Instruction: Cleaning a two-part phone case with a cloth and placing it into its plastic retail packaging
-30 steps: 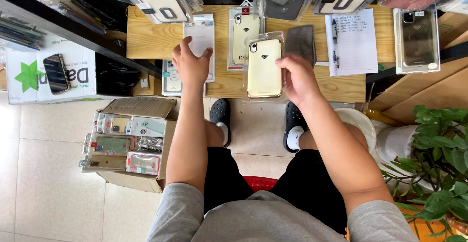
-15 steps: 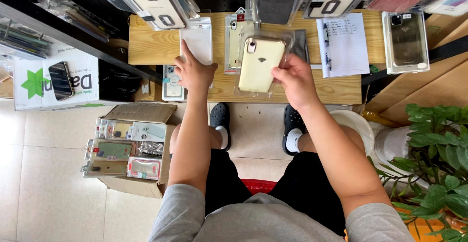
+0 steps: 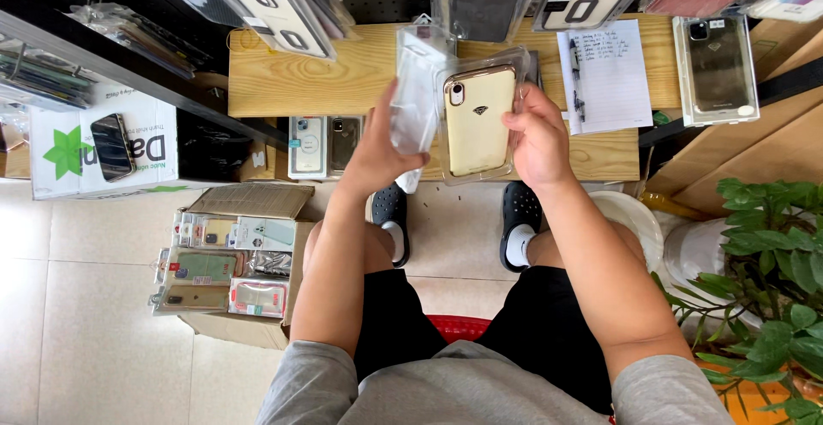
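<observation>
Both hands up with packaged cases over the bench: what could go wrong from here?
1. The left hand grips a clear plastic package by its lower part only; most of it stands free above the grip, so it may tip or slide out.
2. The right hand holds the packed cream phone case by one side edge, above the wooden bench; it could twist loose.
3. A lined sheet with a pen lies close by the right hand and might get swept.
</observation>
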